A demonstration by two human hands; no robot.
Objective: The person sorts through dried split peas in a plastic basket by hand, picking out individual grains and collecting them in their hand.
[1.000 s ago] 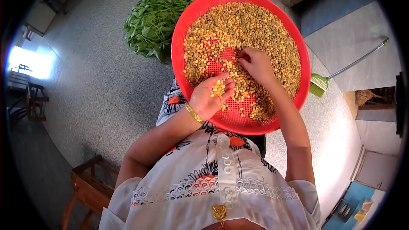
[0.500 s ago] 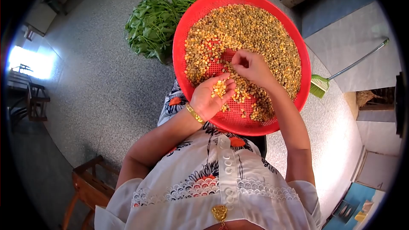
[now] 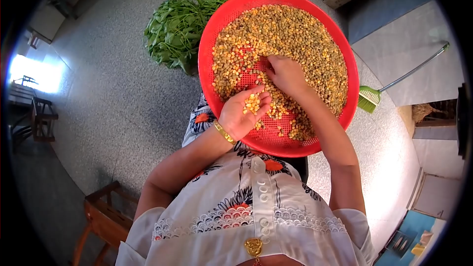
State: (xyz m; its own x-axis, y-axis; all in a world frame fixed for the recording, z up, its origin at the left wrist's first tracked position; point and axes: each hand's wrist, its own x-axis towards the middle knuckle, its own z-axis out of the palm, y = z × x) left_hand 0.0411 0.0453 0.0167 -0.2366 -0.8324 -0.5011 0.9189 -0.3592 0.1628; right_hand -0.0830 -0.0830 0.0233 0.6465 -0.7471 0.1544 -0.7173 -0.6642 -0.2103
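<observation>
Since the earlier frame, our right hand (image 3: 289, 78) has dipped from a raised, loosely ringed pose down to the grains, its fingertips now a little further towards the far side, while our left hand (image 3: 235, 119) has hardly moved and the basket sits almost as it was. The right fingers are bent in close together, and we cannot tell whether they pinch a grain, as the tips are hidden. The left hand is open and cupped, palm up, with a small pile of pale yellow grains (image 3: 252, 103) resting in it, just beside the right hand. Below and around both hands lies the mixed grain (image 3: 315, 44), brown and yellow together, in a round red basket (image 3: 276, 149) over our lap. We judge the work to be at an early stage: a palmful is gathered, yet the basket holds a wide, thick spread with yellow pieces throughout, and bare mesh shows only in patches near us and by the fingers. Further out, on the speckled floor (image 3: 123, 93), a heap of leafy greens (image 3: 172, 32) lies beside the basket's left side, a green broom (image 3: 368, 97) lies to the right, and a wooden chair (image 3: 106, 216) stands at our lower left.
</observation>
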